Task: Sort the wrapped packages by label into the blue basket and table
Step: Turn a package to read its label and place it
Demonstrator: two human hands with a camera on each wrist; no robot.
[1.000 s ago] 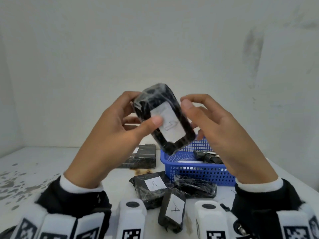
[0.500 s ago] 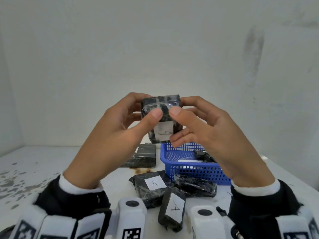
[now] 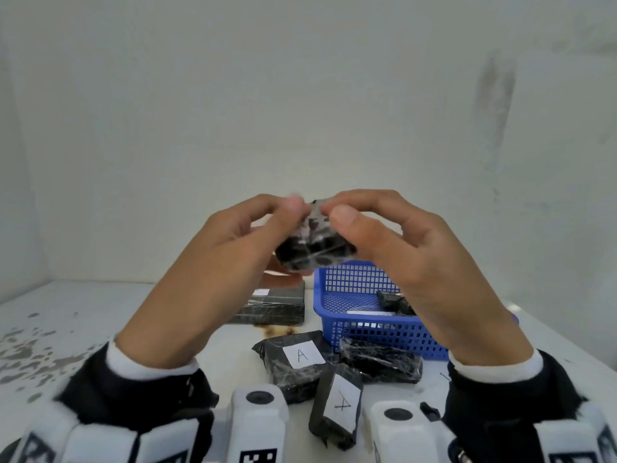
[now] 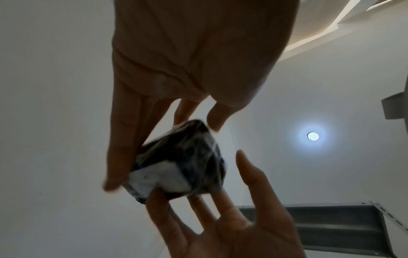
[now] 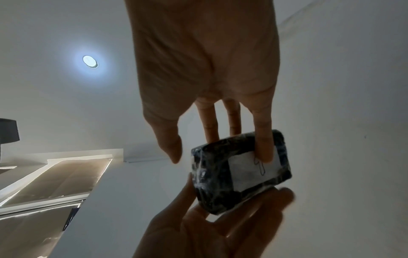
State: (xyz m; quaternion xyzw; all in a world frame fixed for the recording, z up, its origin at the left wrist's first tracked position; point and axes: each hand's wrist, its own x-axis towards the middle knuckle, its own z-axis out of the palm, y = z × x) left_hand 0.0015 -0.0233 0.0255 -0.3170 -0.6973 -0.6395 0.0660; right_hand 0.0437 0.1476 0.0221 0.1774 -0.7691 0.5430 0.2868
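— What lies on the white, paint-flecked table?

— A blue plastic mesh basket at right, holding a dark wrapped bundle. Against its near wall lies a black film-wrapped package showing no label; just left of that, a black wrapped package with a white label marked "A", and nearer still, another black package bearing a handwritten white label. Farther back, left of the basket, sits a flat black wrapped block. The raised hands hide part of that block and the basket's right side.

— And the piece being sorted?

— A small black package wrapped in clear film is held in the air above the basket's far left corner, between both hands. The left hand grasps it with thumb on top and fingers beneath; the right hand pinches it likewise. The right wrist view shows its white paper label facing down, a fingertip on it.

— What changed?

— Half a second ago the package stood upright with its label toward the camera; it has since tipped flat, label turned underneath, and sits lower.
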